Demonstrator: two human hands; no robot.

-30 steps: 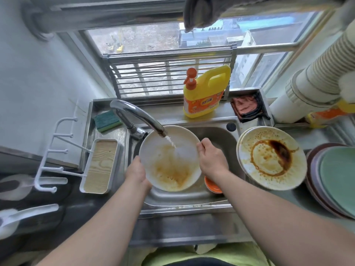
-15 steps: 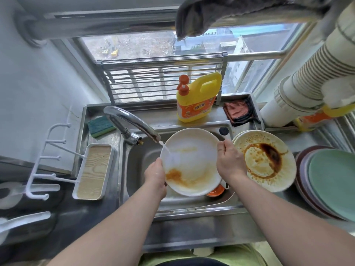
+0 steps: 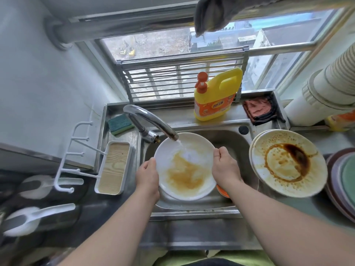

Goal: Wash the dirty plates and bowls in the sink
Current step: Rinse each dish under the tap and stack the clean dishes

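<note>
over the sink: a white plate [image 3: 185, 166] is being held tilted under the running faucet [image 3: 151, 121], water landing on its upper middle and brown sauce spreading across its lower half.
left hand: the left hand [image 3: 148, 174] is gripping the plate's left rim, fingers curling behind it.
right hand: the right hand [image 3: 224, 167] is pinching the plate's right rim, thumb lying on the front edge.
sink: the steel sink [image 3: 238, 143] is holding an orange dish [image 3: 222, 191], which is peeking out beneath the right wrist; what kind of dish it is cannot be told.
right counter: a stack of dirty plates [image 3: 288, 163] is sitting just beside the sink, the top one carrying dark dried sauce; coloured plates [image 3: 343, 177] are lying stacked further right at the frame's edge.
back ledge: a yellow detergent bottle [image 3: 217, 96] with an orange pump is standing upright, a reddish cloth [image 3: 258, 110] lying to its right.
left of faucet: a green sponge [image 3: 120, 123] is resting on the ledge, and a white tray [image 3: 113, 167] with a wood-grain bottom is sitting nearer the person.
</note>
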